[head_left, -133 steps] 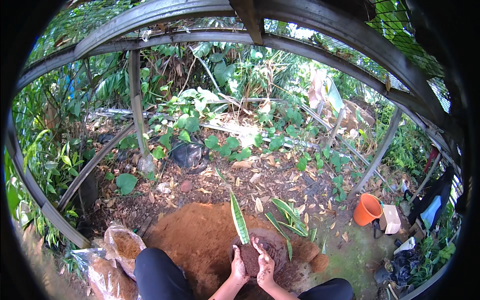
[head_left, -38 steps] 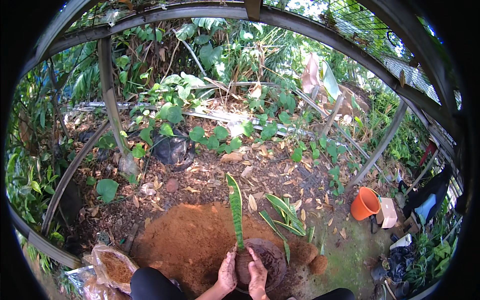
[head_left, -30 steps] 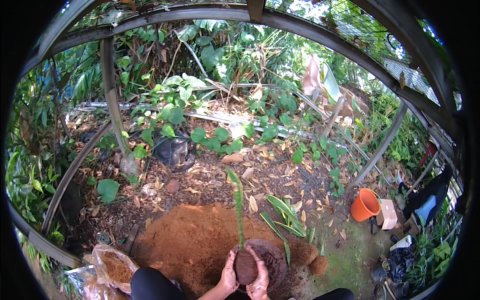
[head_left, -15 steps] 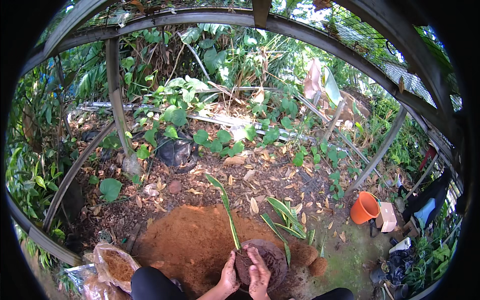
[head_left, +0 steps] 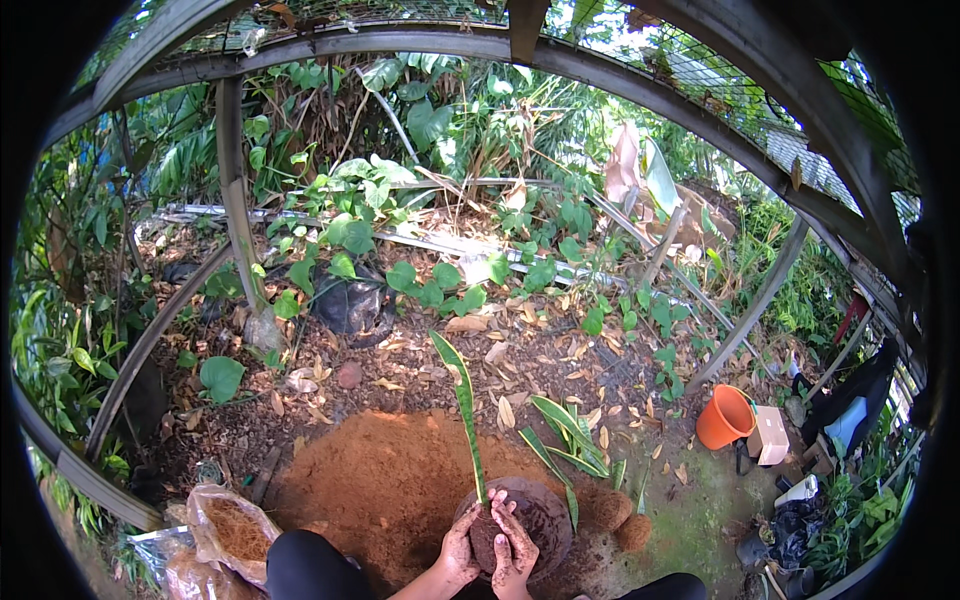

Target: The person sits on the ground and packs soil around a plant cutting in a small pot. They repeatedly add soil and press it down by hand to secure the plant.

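The left hand [head_left: 459, 550] and the right hand [head_left: 515, 548], both soil-smeared, are clasped around a dark brown ball of soil [head_left: 484, 540] — one from each side. From its top rises a long, upright green leaf with yellow edges [head_left: 466, 420], leaning slightly left. The ball is over a round, dark, mud-coated basin [head_left: 555, 520]. Just beyond the basin lie loose yellow-edged green leaves [head_left: 570, 432] — near two round, brown fibrous balls [head_left: 606, 510]; a mound of orange-brown soil [head_left: 370, 480] spreads to the left.
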Motion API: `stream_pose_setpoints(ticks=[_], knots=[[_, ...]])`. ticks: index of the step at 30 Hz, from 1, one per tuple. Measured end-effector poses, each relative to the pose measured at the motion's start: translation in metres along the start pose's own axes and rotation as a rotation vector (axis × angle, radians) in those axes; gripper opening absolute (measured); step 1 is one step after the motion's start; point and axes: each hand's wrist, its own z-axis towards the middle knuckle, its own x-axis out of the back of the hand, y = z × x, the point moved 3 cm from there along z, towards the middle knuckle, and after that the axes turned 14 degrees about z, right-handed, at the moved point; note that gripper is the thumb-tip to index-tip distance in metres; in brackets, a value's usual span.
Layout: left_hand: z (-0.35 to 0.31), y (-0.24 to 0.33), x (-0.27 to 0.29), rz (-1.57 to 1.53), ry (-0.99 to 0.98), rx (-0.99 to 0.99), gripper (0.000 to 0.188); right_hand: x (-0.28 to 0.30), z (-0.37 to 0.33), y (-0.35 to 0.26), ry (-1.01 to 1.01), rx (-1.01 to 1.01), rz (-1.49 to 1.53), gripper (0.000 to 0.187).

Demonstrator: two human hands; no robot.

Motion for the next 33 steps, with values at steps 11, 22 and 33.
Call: stream_pose_setpoints(ticks=[11, 22, 33], knots=[[0.001, -0.003, -0.010, 0.077, -0.027, 0.017, 0.045, 0.006, -0.002, -0.001, -0.067, -0.011, -0.226, 0.033], [0.015, -0.016, 0.017, -0.163, -0.020, 0.046, 0.029, 0.031, 0.004, 0.008, 0.168, -0.138, 0.171, 0.042], [0.000, -0.007, -0.004, 0.214, 0.023, -0.112, 0.043, 0.032, -0.012, 0.033, 0.539, -0.418, 0.689, 0.044]])
